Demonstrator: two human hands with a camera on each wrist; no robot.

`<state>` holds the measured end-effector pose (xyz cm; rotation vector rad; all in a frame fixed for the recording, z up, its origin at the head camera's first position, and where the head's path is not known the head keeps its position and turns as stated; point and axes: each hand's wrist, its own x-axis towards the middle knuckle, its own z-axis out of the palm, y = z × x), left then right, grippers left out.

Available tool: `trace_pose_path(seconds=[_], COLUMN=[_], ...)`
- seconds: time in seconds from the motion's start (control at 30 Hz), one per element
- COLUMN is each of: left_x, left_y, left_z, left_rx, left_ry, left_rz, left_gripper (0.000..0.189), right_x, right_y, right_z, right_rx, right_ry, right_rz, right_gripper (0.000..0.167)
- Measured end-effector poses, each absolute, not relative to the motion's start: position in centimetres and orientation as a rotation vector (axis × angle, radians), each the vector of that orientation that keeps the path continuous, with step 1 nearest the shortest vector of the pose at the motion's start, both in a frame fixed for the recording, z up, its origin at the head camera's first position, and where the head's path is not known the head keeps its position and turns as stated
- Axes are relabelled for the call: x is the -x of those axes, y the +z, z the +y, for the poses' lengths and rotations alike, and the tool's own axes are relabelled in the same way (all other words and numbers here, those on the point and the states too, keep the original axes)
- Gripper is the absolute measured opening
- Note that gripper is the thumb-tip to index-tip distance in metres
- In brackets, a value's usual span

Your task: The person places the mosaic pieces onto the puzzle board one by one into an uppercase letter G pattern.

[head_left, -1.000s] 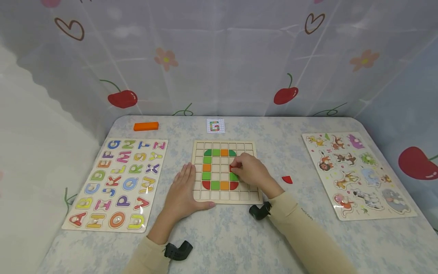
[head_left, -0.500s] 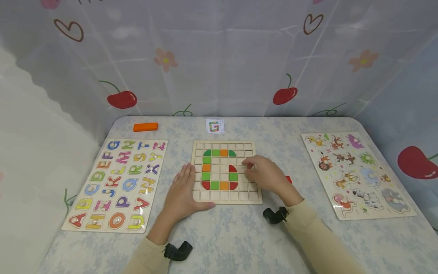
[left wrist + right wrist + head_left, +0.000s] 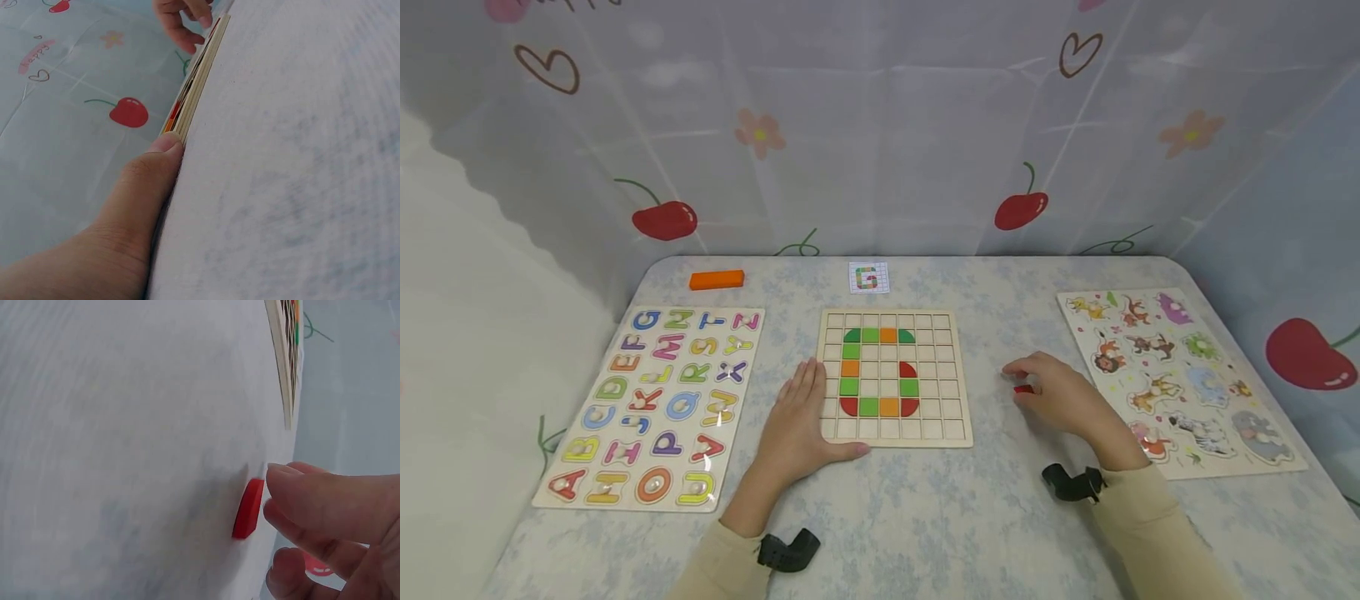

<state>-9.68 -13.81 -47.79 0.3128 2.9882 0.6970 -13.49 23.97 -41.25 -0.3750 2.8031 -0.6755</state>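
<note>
My left hand point(image 3: 797, 421) lies flat along the left side of a square wooden grid board point(image 3: 943, 409), thumb at its front edge. Green, orange and red tiles in the board make a G-like shape; a red quarter-round tile point(image 3: 907, 370) caps its right side. Right of the board, my right hand point(image 3: 1060, 398) hovers over a loose red piece point(image 3: 1022, 389), thumb and fingers apart. In the right wrist view, that red piece point(image 3: 249, 509) lies on the cloth beside the thumb, apparently ungripped. The left wrist view shows the left thumb point(image 3: 144, 181) against the board's edge.
A letter puzzle board point(image 3: 651, 400) lies on the left and an animal puzzle board point(image 3: 1180, 379) on the right, partly behind the right hand. At the back are an orange bar point(image 3: 717, 280) and a small pattern card point(image 3: 868, 278). A printed curtain point(image 3: 865, 150) hangs behind.
My right hand has let go of the red tile on the board's right side and moved right to the loose red piece. The left hand stays in place.
</note>
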Motion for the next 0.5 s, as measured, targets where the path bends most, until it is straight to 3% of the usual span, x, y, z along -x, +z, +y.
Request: trace_pose_path(seconds=[0.5], left_x=[9.7], left_y=[-47.7], left_z=[-13.8], left_rx=[-0.302], left_ry=[0.696], left_rz=[2.984], left_gripper=[0.141], right_x=[13.4], right_y=[-41.9], right_z=[25.2], right_rx=[0.302], right_ry=[-0.618], right_rz=[2.799], right_gripper=[0.029])
